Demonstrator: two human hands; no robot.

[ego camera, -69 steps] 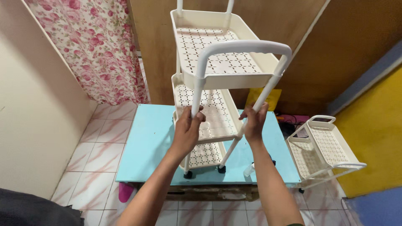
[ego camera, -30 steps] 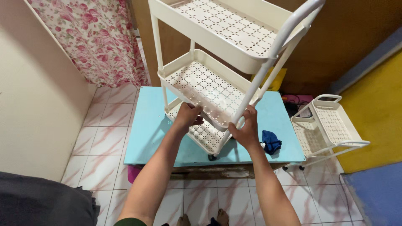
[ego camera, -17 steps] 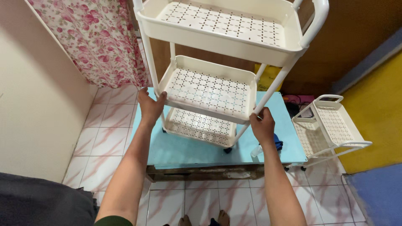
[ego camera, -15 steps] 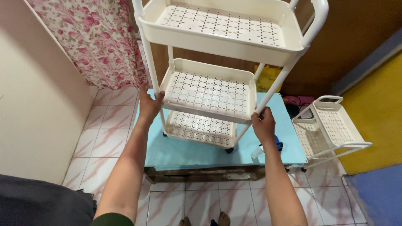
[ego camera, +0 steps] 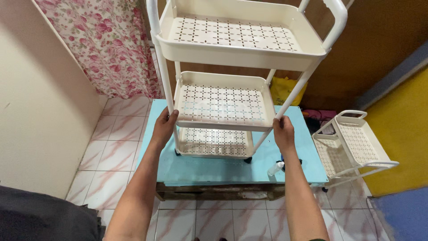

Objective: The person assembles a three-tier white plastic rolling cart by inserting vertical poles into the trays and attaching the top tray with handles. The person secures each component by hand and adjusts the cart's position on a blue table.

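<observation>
Hands, left hand (ego camera: 164, 127) and right hand (ego camera: 283, 133), grip the upright three-tier cart (ego camera: 232, 76) posts, its long axis vertical.

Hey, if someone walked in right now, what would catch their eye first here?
First the tall cream three-tier cart, standing on a pale blue table in the middle, with the left hand and right hand gripping its front posts. Next, the rose-patterned curtain at upper left and a second cream cart on the tiled floor at right, beside a yellow wall.
</observation>
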